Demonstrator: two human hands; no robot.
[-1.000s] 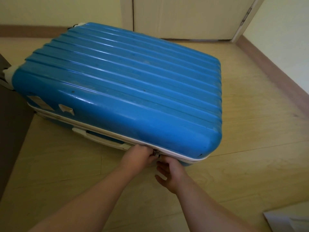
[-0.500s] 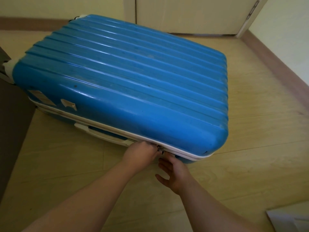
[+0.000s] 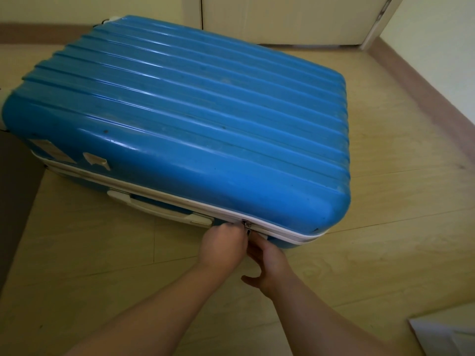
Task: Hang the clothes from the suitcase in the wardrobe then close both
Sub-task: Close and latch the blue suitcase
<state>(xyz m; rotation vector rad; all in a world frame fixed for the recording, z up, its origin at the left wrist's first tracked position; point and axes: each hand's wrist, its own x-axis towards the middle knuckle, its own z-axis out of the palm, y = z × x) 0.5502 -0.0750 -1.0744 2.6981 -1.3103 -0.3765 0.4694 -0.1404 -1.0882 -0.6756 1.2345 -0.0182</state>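
Lying: blue suitcase [image 3: 180, 119] flat on wooden floor [image 3: 385, 227], lid shut.
Left hand [image 3: 223, 244]: curled, pinching zipper pull [image 3: 248, 225].
Right hand [image 3: 268, 255]: fingertips at seam [image 3: 282, 231], grip unclear.
Progress: contents hidden; first unzipping or final zipping, cannot tell.

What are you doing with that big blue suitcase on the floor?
A person has both hands at the front edge of a blue ribbed hard-shell suitcase, which lies flat and shut on the pale wooden floor. The left hand pinches the small metal zip pull, just right of the white carry handle. The right hand reaches its fingers to the same spot, but its grip cannot be made out. No clothes are in sight.
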